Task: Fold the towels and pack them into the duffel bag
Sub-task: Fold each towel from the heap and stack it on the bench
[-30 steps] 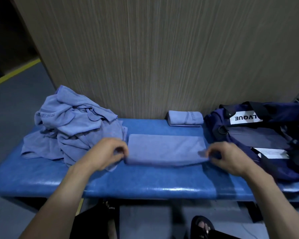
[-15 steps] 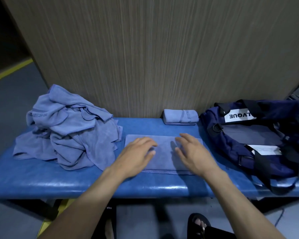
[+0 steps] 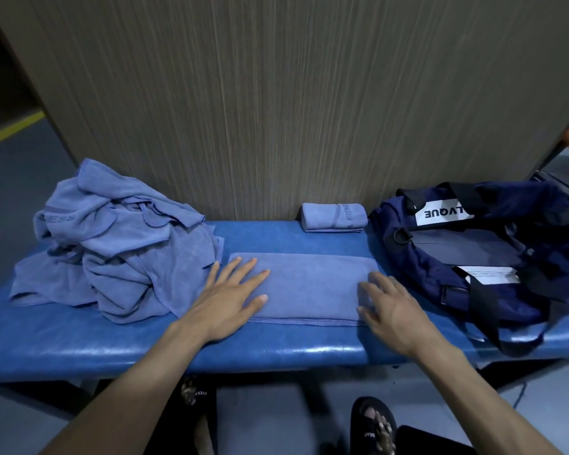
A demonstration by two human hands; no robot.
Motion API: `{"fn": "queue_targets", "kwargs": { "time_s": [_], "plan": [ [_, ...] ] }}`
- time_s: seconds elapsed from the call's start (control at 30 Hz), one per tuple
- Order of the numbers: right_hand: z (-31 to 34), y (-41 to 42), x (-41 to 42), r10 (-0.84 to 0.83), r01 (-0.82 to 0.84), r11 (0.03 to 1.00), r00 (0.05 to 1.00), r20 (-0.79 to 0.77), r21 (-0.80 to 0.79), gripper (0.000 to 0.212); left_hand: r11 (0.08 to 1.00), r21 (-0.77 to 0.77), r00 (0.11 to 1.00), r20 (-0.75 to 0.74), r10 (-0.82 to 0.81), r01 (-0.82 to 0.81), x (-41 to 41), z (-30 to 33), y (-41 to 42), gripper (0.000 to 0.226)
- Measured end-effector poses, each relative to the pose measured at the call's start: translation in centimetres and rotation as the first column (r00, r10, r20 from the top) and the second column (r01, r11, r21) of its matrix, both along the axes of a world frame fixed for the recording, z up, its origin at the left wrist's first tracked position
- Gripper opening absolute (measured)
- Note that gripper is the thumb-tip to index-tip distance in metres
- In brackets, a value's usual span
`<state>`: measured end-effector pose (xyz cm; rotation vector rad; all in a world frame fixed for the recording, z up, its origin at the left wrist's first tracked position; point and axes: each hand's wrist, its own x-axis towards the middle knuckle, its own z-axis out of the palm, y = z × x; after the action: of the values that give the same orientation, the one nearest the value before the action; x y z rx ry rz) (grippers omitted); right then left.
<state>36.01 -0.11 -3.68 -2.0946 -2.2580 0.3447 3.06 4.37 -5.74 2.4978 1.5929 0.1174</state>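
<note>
We note a glossy blue padded worktop (image 3: 79, 343) against a wood-grain wall panel (image 3: 276, 103), grey floor (image 3: 17, 172) with yellow stripe (image 3: 10, 129), dim light.

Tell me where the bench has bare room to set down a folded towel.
Bare blue bench lies behind the flat towel, between the crumpled pile and the small folded towel. The duffel bag crowds the right end.
</note>
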Motion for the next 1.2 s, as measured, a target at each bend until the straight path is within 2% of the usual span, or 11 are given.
{"fn": "queue_targets", "kwargs": {
  "time_s": [0.07,0.17,0.27,0.47,0.57,0.67,0.9,1.0,1.07,1.13,1.2],
  "plan": [
    [1.0,-0.3,0.8,0.108,-0.105,0.991,0.994,-0.032,0.087,0.034,0.983,0.164,0.985,0.14,-0.104,0.08,0.9,0.6,-0.1,0.054],
    [1.8,-0.5,1.6,0.187,-0.186,0.98,0.982,-0.012,0.069,0.024,0.952,0.219,0.928,0.257,-0.27,0.216,2.9,1.1,-0.5,0.023],
    [1.7,-0.6,2.1,0.21,-0.21,0.974,0.978,0.004,0.091,0.016,0.922,0.235,0.917,0.186,-0.353,0.307,4.6,0.8,-0.9,0.021],
    [2.0,-0.6,2.7,0.182,-0.18,0.98,0.983,-0.023,0.086,0.015,0.919,0.263,0.928,0.153,-0.34,0.293,5.3,0.5,-1.0,0.014],
    [2.4,-0.7,3.1,0.155,-0.149,0.985,0.986,-0.065,0.091,0.018,0.946,0.186,0.909,0.277,-0.311,0.267,5.2,1.1,-1.2,0.007],
    [3.0,-1.2,3.2,0.139,-0.134,0.987,0.988,-0.062,0.087,0.02,0.957,0.122,0.903,0.32,-0.287,0.261,5.0,1.7,-1.4,0.007],
    [2.2,-1.4,3.0,0.19,-0.19,0.979,0.982,-0.002,-0.068,0.021,0.937,0.103,0.927,0.144,-0.347,0.335,5.2,1.5,-2.1,0.011],
    [2.4,-1.5,2.9,0.257,-0.256,0.953,0.966,-0.019,-0.16,0.017,0.933,0.078,0.931,0.078,-0.356,0.35,5.0,1.8,-2.0,0.012],
    [2.7,-1.5,3.0,0.261,-0.267,0.94,0.964,-0.054,-0.214,0.023,0.929,0.065,0.926,0.075,-0.369,0.365,5.2,2.2,-2.1,0.019],
    [2.5,-1.4,2.9,0.213,-0.238,0.953,0.966,-0.145,-0.189,0.041,0.936,0.05,0.925,0.14,-0.352,0.349,6.0,2.6,-2.6,0.028],
    [1.9,-1.0,2.4,0.207,-0.207,0.978,0.96,-0.187,0.021,0.046,0.942,0.131,0.919,0.213,-0.331,0.309,7.3,2.7,-3.0,0.025]
  ]
}}
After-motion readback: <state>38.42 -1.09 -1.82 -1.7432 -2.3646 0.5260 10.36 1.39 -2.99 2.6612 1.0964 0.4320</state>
